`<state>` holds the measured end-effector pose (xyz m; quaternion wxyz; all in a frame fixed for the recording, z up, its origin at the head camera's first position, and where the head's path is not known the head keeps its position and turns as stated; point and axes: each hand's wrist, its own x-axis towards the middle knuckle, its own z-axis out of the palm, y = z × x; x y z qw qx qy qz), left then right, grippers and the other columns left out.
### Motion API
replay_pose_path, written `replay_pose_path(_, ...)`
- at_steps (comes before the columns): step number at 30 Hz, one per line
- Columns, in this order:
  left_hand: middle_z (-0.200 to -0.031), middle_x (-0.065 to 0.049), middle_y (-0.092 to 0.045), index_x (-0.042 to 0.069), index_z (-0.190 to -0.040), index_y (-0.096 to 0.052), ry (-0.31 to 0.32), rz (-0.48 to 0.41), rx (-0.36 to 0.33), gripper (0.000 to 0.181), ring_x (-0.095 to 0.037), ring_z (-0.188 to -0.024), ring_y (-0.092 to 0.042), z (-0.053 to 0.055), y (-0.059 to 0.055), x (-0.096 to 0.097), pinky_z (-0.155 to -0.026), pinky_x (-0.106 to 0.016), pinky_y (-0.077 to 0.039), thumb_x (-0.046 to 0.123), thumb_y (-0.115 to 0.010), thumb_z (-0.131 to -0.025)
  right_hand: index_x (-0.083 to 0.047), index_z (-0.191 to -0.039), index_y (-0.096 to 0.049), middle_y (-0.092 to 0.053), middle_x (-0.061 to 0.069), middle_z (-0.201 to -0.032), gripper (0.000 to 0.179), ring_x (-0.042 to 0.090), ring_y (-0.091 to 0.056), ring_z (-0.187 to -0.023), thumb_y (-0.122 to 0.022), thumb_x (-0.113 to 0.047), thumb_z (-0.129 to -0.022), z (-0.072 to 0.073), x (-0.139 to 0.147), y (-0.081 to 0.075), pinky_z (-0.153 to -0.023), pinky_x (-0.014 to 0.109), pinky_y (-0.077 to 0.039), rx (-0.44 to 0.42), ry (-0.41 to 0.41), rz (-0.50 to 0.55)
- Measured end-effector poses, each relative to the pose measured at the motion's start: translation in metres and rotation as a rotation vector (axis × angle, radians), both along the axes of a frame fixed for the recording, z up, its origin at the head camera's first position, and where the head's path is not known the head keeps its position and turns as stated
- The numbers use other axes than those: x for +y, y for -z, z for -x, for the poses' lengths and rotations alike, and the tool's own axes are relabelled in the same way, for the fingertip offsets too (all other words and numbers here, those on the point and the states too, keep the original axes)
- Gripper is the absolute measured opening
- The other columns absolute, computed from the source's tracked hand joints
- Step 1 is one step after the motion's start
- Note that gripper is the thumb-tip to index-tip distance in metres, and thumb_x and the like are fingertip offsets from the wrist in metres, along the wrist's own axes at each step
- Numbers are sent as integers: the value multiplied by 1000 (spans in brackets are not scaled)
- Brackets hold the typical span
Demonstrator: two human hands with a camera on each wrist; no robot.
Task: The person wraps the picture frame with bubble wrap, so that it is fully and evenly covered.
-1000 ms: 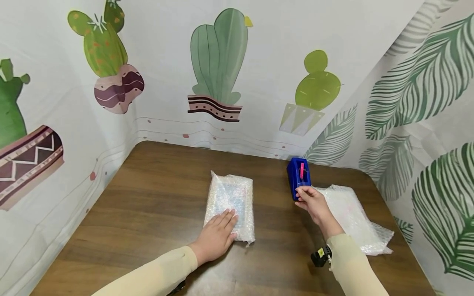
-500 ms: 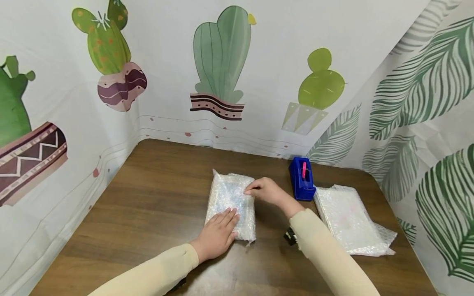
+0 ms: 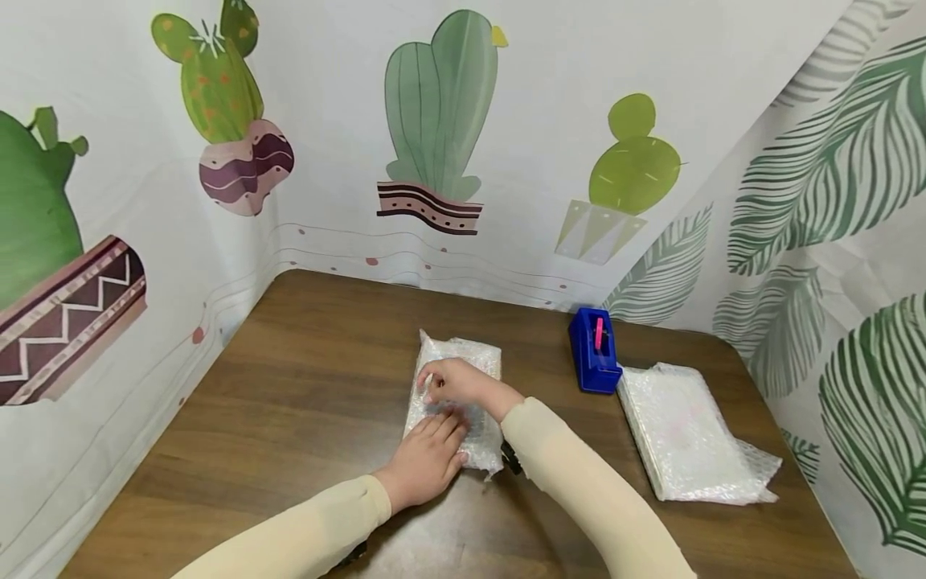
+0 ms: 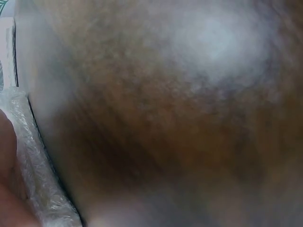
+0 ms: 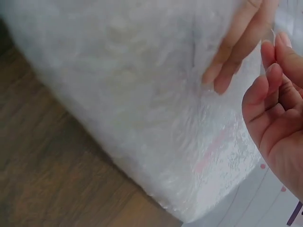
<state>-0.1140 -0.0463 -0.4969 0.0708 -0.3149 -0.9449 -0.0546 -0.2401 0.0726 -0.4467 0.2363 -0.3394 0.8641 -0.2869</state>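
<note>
A flat bubble-wrapped package [image 3: 483, 444] lies on the wooden table, with a bluish patch showing through the wrap. My left hand [image 3: 423, 462] rests on its near part, fingers straight and pressing it down. Above the package's middle is my right hand [image 3: 457, 381], just beyond the left fingertips. In the right wrist view, thumb and index finger of the right hand [image 5: 281, 113] pinch a thin strip of clear tape [image 5: 273, 35], mostly hidden by the fingers. Left fingers [image 5: 232, 52] touch the wrap there. The left wrist view mostly shows blurred tabletop, with the package edge [image 4: 40, 165] at left.
A blue tape dispenser [image 3: 596, 362] with a pink core stands at the table's back right. Beside it lies a second bubble-wrapped package [image 3: 687, 434], a loose flap at its near right corner. A cactus-print cloth [image 3: 325, 145] hangs behind the table [image 3: 304, 378].
My right hand has left the tape dispenser and moved left over the package, carrying the strip of tape. The left hand has stayed on the package.
</note>
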Motion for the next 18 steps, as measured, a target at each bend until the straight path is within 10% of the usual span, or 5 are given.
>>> replay_pose_path(18,-145,-10,-55,7,-139,-55,-8,6,15,47,-26,-134,-52,0,3,0,-112,-38,-42,33,-47,-102,-5,-78,-71,-71,8,-69,15,2,-49,-55,-74,-16,-88,4,-12,5,-55,13,-40,-12,-13,-104)
